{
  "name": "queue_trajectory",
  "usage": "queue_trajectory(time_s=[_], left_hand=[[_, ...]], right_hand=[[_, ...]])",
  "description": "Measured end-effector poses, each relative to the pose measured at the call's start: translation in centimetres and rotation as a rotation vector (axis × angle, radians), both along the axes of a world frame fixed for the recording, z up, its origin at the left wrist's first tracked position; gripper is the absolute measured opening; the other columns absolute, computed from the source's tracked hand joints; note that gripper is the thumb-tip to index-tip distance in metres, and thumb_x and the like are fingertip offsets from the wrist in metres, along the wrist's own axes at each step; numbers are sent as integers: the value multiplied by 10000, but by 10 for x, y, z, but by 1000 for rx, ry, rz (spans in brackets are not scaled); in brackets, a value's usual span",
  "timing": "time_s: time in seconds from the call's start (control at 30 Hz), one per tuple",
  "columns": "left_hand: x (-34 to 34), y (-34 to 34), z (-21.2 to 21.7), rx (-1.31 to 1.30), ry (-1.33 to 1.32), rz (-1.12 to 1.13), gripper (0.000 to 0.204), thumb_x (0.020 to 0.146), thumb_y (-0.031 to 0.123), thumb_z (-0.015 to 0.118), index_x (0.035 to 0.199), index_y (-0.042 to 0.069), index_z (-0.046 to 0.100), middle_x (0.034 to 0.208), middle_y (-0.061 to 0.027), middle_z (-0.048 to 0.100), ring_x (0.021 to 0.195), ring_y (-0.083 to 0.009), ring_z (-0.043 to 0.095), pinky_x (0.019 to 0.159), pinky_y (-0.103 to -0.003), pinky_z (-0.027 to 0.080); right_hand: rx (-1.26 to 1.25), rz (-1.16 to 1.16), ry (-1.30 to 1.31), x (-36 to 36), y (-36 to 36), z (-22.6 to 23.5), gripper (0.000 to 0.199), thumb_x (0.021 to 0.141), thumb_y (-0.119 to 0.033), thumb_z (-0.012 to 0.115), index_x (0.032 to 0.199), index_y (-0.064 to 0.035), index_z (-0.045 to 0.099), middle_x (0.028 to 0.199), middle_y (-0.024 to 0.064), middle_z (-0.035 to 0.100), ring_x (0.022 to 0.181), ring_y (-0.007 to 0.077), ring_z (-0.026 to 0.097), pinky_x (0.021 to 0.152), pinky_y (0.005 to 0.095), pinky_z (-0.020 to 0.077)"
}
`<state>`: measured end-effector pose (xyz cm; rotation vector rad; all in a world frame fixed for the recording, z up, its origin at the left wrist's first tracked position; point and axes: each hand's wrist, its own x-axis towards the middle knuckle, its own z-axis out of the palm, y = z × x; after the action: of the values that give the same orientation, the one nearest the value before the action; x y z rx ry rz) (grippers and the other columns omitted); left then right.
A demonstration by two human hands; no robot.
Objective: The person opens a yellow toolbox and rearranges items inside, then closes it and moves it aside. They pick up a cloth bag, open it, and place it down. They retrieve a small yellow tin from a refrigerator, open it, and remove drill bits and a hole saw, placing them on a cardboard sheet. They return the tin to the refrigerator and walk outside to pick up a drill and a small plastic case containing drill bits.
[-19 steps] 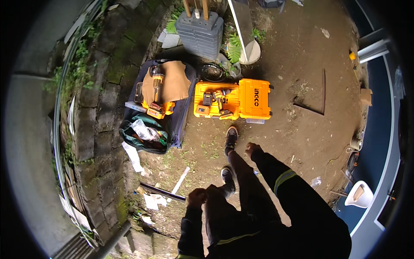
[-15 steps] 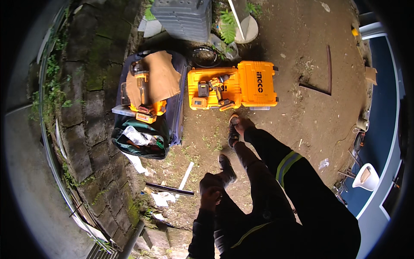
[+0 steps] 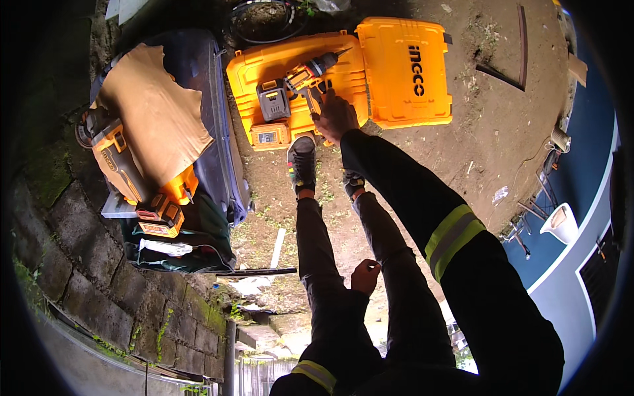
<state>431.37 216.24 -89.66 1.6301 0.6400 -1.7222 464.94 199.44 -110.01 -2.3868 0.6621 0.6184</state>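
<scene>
A yellow and black cordless drill (image 3: 308, 79) with a dark bit in its chuck lies on the yellow open case (image 3: 246, 72). My right hand (image 3: 338, 119) is closed around the lower end of the drill's handle, covering most of its base. Beside the drill sit a black battery pack (image 3: 273, 100) and a yellow and black charger or second pack (image 3: 270, 136). My left hand (image 3: 365, 276) hangs between my legs, well apart from the tools, with curled fingers; whether they hold anything is hidden.
To the left, a dark blue suitcase (image 3: 228, 132) bears brown cardboard (image 3: 148, 112), an angle grinder (image 3: 113, 155) and a battery (image 3: 160, 216). The case lid (image 3: 403, 99) lies open to the right. My shoe (image 3: 302, 162) stands near the case. A white bucket-like container (image 3: 560, 223) is by the blue wall.
My right hand has gone from beside my shoe to the drill's handle. My left hand has moved off my knee to between my legs. The view has come closer to the case.
</scene>
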Motion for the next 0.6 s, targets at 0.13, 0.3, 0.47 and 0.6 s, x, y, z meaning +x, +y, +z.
queue_trajectory(time_s=[0.13,0.3,0.47,0.6], left_hand=[[-6,39,-14,94,57,76,290,958,363,719,1074,100,752,869,-113,763,837,-267,740,780,-414,557],[1,60,-13,23,153,273,213,1002,296,710,1057,92,725,740,-34,684,682,-115,619,644,-319,478],[22,77,-3,-14,123,406,158,1014,203,715,1062,53,699,706,-5,599,604,-85,521,547,-270,398],[95,86,11,73,186,606,110,992,134,723,1020,30,698,634,36,517,503,-64,437,463,-252,315]], right_hand=[[44,-293,5,26,23,-26,736,846,-251,800,1406,9,399,1122,337,710,1079,522,688,919,576,546],[65,-504,-1,34,40,-45,617,849,-89,672,1388,0,386,1103,331,700,1075,539,670,916,592,527],[140,-534,-146,10,43,-10,587,839,-65,667,1364,-18,409,1088,324,693,1058,535,661,897,593,516],[260,-543,-391,-23,46,69,688,807,-90,766,1405,-31,434,983,255,728,954,481,713,802,510,577]])
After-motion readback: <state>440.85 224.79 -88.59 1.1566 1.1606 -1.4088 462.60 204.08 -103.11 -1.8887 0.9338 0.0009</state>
